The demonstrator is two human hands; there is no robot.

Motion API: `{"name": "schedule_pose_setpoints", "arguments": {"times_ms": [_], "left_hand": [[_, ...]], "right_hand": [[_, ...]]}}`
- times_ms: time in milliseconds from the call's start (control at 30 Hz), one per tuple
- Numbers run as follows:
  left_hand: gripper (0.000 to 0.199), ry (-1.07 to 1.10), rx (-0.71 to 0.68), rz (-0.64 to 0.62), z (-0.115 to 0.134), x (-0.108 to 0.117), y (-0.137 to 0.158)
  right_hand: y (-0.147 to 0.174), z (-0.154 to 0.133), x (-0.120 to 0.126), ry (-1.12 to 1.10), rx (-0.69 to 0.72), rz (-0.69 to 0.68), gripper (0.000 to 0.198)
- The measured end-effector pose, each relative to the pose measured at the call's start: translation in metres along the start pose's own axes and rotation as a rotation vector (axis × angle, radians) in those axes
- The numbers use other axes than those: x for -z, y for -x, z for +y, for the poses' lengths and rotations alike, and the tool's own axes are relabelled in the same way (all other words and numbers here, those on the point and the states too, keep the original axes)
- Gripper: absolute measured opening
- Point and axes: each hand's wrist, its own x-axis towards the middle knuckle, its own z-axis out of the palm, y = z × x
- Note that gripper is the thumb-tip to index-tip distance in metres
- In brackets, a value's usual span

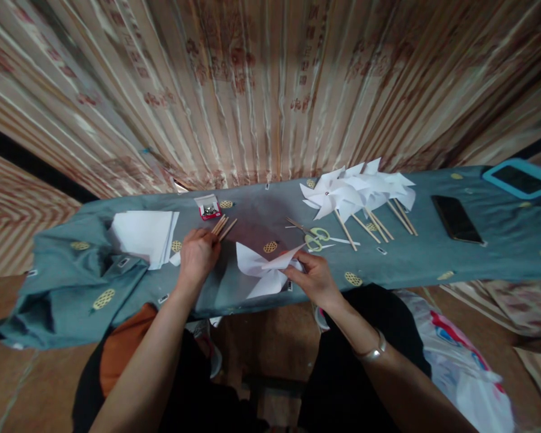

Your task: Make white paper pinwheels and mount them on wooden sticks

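Observation:
My right hand (314, 278) pinches a white paper pinwheel (270, 270) at its right side, near the front edge of the table. The pinwheel's blades are folded in, and no stick shows on it. Left of it, my left hand (199, 252) is closed on thin wooden sticks (220, 225); their far ends stick out past the fingers, and the hand hides the rest. Just beyond that hand is a small red and white box (209, 208), open, with shiny metal pieces inside. Yellow-green scissors (314, 239) lie beyond my right hand among narrow paper strips.
Several finished pinwheels (342, 195) on wooden sticks lie overlapped at the back right. A phone (456, 219) and a blue-framed tablet (523, 179) are farther right. White paper sheets (142, 234) sit at left on the bunched tablecloth (72, 282). A curtain (261, 108) hangs behind.

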Motion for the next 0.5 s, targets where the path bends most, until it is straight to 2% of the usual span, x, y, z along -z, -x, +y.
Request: {"name": "schedule_pose_setpoints", "arguments": {"times_ms": [100,200,333,433,500], "left_hand": [[0.022,0.104,-0.01,0.016,0.013,0.006,0.007],[0.017,0.592,0.06,0.05,0.033,0.017,0.021],[0.014,1.155,0.188,-0.054,0.057,0.031,0.037],[0.014,1.381,0.253,-0.129,0.066,0.034,0.04],[0.013,1.468,0.286,-0.167,0.07,0.034,0.04]], "right_hand": [[0.004,-0.005,0.001,0.02,-0.015,0.04,0.012],[0.009,-0.011,0.002,0.072,0.05,0.088,0.011],[0.016,-0.018,0.008,0.201,0.287,0.128,0.013],[0.018,-0.025,0.014,0.283,0.464,0.172,0.019],[0.018,-0.029,0.017,0.311,0.532,0.167,0.021]]}}
